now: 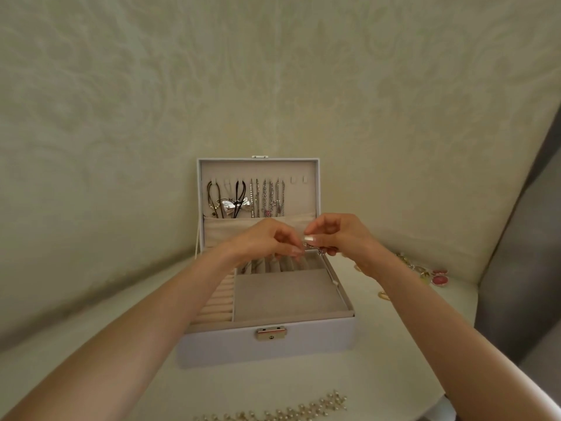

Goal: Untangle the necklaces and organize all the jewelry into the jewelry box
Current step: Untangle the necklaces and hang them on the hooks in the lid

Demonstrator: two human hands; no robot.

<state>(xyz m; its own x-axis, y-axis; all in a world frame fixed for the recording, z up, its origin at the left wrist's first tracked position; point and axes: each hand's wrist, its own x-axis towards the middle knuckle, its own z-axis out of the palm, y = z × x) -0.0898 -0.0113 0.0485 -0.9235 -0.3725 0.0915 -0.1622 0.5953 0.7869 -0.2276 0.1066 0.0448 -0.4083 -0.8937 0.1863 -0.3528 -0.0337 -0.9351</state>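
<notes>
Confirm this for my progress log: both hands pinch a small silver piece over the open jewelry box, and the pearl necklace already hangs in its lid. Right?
No. The head view shows the pearl necklace lying in front of the jewelry box, not in its lid. Left hand and right hand do pinch the silver piece.

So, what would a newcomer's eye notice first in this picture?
The left hand and right hand meet above the open jewelry box in the middle, pinching a small silver piece. Next come the necklaces hanging in its lid, and a pearl necklace in front of the box.
</notes>
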